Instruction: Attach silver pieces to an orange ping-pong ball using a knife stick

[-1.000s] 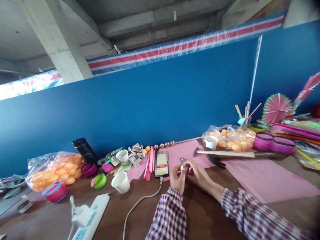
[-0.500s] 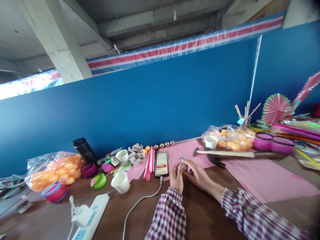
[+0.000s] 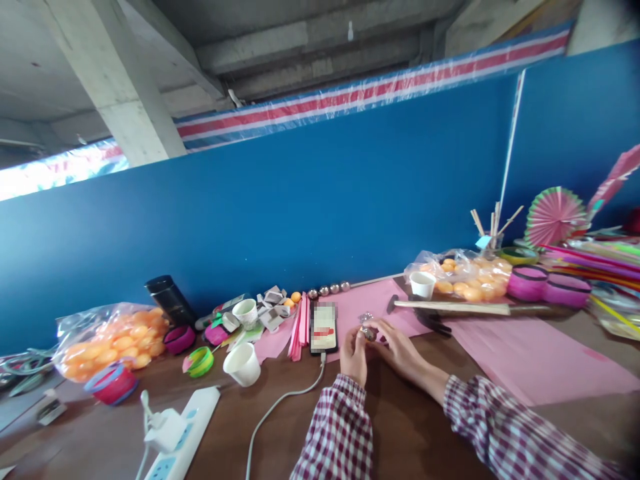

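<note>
- I see both hands meeting over the brown bench (image 3: 415,433), a little right of the middle of its visible stretch; its near edge is out of sight.
- A small silvery ball (image 3: 369,333) sits between the fingertips of the two hands, over the near side of a pink sheet (image 3: 387,300). Fingers cover much of it, so I can't make out its surface properly.
- The left hand (image 3: 353,360) has its thumb and fingers curled in, gripping the ball from its side.
- The right hand (image 3: 403,353) pinches at the ball from the other side; its lower fingers are bent, partly lost in shadow.
- Just beyond the fingers lies a small shiny cluster (image 3: 367,317), too small and blurred for me to name.
- Four metallic balls (image 3: 334,289) line up at the bench's far edge, near the blue partition (image 3: 300,213).
- To the left of the hands lies a phone (image 3: 324,330), its screen partly blotted out by coarse blocks, a cable (image 3: 280,397) running from it out of view.
- A hammer (image 3: 460,307) lies to the right, crossing another dark tool head (image 3: 440,325) that it partly hides.
- Toward the near left corner, a power strip (image 3: 187,430) is cut off.
</note>
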The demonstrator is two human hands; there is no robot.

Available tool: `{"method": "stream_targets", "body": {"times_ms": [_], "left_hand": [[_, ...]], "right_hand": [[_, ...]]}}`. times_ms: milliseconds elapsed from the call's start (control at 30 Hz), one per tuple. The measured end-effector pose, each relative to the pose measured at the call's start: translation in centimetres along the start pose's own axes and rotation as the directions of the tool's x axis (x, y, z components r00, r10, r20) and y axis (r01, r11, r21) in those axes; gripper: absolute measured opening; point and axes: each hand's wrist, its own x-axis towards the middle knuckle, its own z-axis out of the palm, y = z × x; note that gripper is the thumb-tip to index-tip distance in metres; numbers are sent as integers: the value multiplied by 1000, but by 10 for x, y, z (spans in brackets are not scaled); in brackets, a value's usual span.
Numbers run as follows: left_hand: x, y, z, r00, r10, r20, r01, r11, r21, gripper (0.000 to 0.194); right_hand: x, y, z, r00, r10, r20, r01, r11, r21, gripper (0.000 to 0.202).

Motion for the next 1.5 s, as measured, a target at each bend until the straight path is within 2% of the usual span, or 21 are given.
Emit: {"method": "stream_targets", "body": {"times_ms": [100,200,400,533,700,867,1000,1100,1200,1333,1500], "left_hand": [[1,-1,0,1000,15,14,-15,1000,-15,35],[1,-2,0,998,48,39,-46,998,-43,33],[0,-1,1,991,90,98,-90,996,-3,30],[-1,0,0,995,76,58,-79,995,54,31],[-2,2,0,995,97,24,-99,993,62,34],[0,0,1,1000,14,22,-13,1000,-27,44],[0,0,1,999,-9,51,14,996,-90,44],[-1,2,1,997,-35,65,44,989,-143,42],[-1,2,2,997,-34,68,44,988,-149,41],[-1,1,2,1000,-15,25,17,997,-77,39],[-1,0,-1,998,10,-54,-11,1000,-26,46]], "right_hand": [[0,0,1,1000,-7,7,7,1000,30,35],[0,0,2,999,38,-3,-38,997,68,42],[0,1,3,999,29,-24,-27,995,93,30],[-1,3,3,1000,-10,-7,10,998,55,31],[-1,2,1,996,-89,16,90,981,-174,41],[-1,-5,1,976,-204,76,216,865,-453,52],[-1,-5,6,950,-287,124,308,796,-520,57],[-1,-2,8,944,-294,153,329,776,-538,59],[-1,0,9,945,-282,165,326,774,-543,62],[-4,-1,9,957,-247,150,289,818,-497,59],[-5,6,11,995,-93,30,97,942,-322,51]]}}
